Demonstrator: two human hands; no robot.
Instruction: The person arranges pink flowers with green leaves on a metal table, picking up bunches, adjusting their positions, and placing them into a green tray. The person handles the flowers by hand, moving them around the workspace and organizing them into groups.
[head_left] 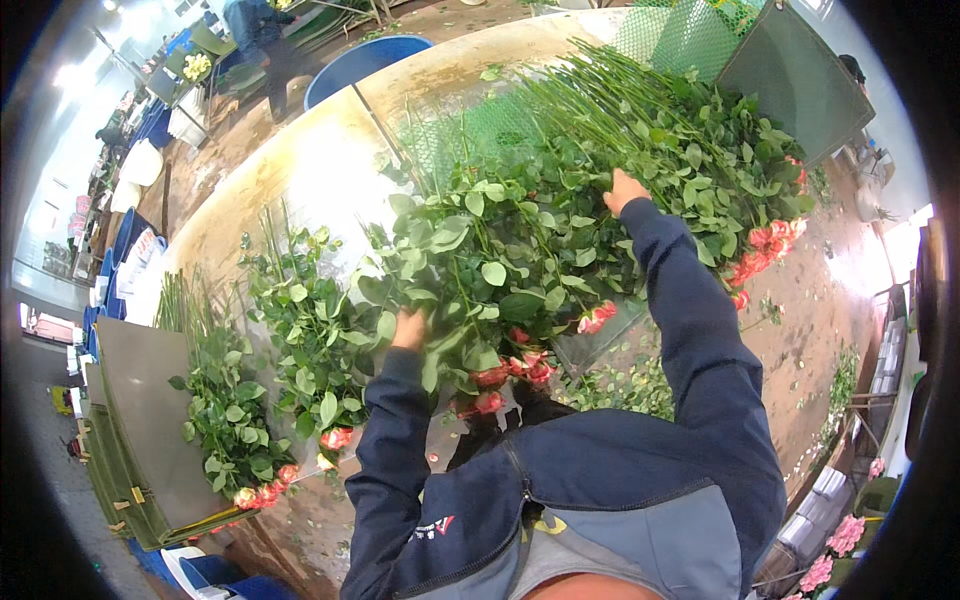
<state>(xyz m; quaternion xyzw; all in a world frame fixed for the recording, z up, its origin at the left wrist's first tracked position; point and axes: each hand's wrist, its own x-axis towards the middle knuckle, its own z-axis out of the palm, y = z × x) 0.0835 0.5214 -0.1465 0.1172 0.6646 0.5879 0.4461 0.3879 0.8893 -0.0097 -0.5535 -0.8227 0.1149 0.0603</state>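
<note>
Long-stemmed leafy roses with red-pink blooms lie across a wide, pale, stained table. My left hand, partly covered by leaves, has its fingers closed on stems in the middle bunch. Farther forward and right, my right hand grips stems at the edge of a thicker bunch. Smaller bunches lie separately on the left. Green mesh lies partly under the stems.
A grey-green board is at the back right, another panel at the left. Beyond the table are a blue tub and a person in blue. Fallen leaves lie near me; pink flowers are at lower right.
</note>
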